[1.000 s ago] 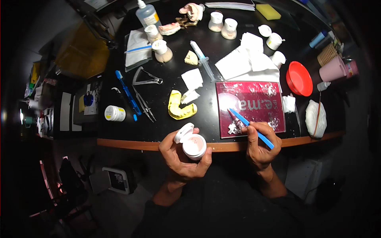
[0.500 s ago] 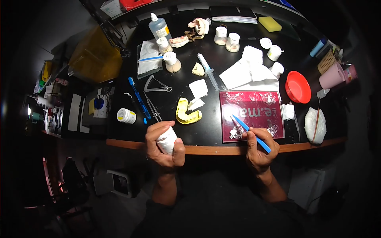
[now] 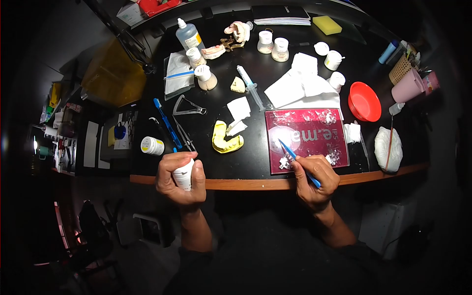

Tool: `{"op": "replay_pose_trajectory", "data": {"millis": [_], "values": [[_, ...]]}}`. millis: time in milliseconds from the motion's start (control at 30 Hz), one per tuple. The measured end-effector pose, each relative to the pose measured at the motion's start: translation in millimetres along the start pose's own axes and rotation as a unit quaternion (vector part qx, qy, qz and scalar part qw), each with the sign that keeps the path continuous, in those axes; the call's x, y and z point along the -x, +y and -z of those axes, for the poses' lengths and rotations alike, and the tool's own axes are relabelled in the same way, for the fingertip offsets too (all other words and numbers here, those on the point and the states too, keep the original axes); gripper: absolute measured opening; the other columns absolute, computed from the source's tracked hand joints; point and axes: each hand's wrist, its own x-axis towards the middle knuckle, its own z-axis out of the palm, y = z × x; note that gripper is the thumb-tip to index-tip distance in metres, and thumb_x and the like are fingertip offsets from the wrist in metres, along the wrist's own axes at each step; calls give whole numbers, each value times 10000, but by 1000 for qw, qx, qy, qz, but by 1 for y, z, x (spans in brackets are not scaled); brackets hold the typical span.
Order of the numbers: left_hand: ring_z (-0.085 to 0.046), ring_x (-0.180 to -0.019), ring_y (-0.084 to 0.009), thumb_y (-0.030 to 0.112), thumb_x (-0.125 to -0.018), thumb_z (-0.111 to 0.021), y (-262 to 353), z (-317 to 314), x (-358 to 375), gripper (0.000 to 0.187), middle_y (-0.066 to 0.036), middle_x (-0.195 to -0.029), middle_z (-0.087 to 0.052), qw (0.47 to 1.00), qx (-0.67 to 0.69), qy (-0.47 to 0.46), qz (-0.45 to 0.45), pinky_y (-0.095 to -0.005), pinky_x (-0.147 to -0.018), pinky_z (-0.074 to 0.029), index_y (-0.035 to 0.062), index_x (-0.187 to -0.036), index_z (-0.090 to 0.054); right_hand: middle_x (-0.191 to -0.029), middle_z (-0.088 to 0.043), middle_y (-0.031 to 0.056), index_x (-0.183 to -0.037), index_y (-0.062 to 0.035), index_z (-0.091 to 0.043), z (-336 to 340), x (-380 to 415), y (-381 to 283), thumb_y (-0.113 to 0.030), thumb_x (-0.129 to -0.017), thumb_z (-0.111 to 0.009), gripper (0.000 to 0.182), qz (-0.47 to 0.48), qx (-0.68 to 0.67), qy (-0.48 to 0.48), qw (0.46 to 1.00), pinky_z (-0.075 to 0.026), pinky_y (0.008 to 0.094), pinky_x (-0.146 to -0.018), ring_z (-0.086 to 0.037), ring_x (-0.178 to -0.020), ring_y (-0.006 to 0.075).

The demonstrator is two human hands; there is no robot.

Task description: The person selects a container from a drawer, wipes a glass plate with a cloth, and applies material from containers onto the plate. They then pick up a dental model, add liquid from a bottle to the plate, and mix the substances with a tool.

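Observation:
My left hand is wrapped around a small white jar at the bench's front edge. Pinched in my right hand is a blue plastic spatula. Its tip is over the left part of a dark red mixing slab, though contact cannot be made out. White powder or paste is smeared on the slab, with a thicker clump near its lower left corner. Between my hands lies a yellow dental cast, with folded white paper behind it.
Left of centre lie a blue toothbrush, calipers and a yellow-labelled jar. Behind are a syringe, powder bottles and a clear liquid bottle. A red bowl and a white wrapped bundle are right.
My left hand has moved left with the white jar, away from the yellow cast. My right hand keeps the spatula over the slab and has turned slightly. The whole view has shifted a little.

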Motion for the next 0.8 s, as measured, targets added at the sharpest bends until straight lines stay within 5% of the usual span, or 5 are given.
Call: {"op": "replay_pose_trajectory", "data": {"millis": [167, 267, 467, 500, 800], "values": [[-657, -827, -198, 141, -892, -575, -13, -2, -24, 258, -213, -1003, -729, 997, 71, -20, -25, -318, -758, -527, -31, -1078, -625, -815, -734, 121, -970, 26, -766, -1, 0, -1, 72, -848, -818, 141, -1, -1, 7, 1000, -536, 342, -649, -683, -702, 253], [-659, -862, -218, 55, -898, -511, -9, -8, -45, 265, -205, -1168, -704, 989, 56, -67, 121, -350, -784, -533, -50, -1114, -624, -811, -728, 123, -963, 26, -752, 0, -1, -3, 72, -854, -813, 132, -6, -5, 5, 1000, -534, 340, -645, -682, -701, 257], [-675, -961, -399, 59, -872, -806, -60, -45, -82, 339, -208, -1093, -645, 985, -117, -124, 39, -462, -838, -541, -1, -1128, -592, -809, -727, 129, -959, 31, -741, 1, -2, -4, 73, -863, -801, 121, -5, -19, 7, 1000, -529, 343, -649, -681, -700, 263], [-707, -910, -326, 26, -843, -833, -65, -52, -87, 367, -159, -990, -665, 982, -142, -119, -24, -389, -798, -560, 17, -1126, -600, -808, -727, 130, -959, 31, -741, 2, -2, -4, 72, -864, -800, 119, -5, -19, 5, 1000, -527, 343, -648, -679, -698, 264], [-708, -1061, -354, 9, -776, -855, -82, -71, -83, 407, -147, -1098, -736, 978, -118, -174, 13, -444, -956, -535, 18, -1110, -622, -812, -724, 144, -950, 40, -746, 1, 2, -4, 61, -873, -795, 94, -20, -17, 1, 1000, -531, 363, -679, -678, -714, 283]]}}
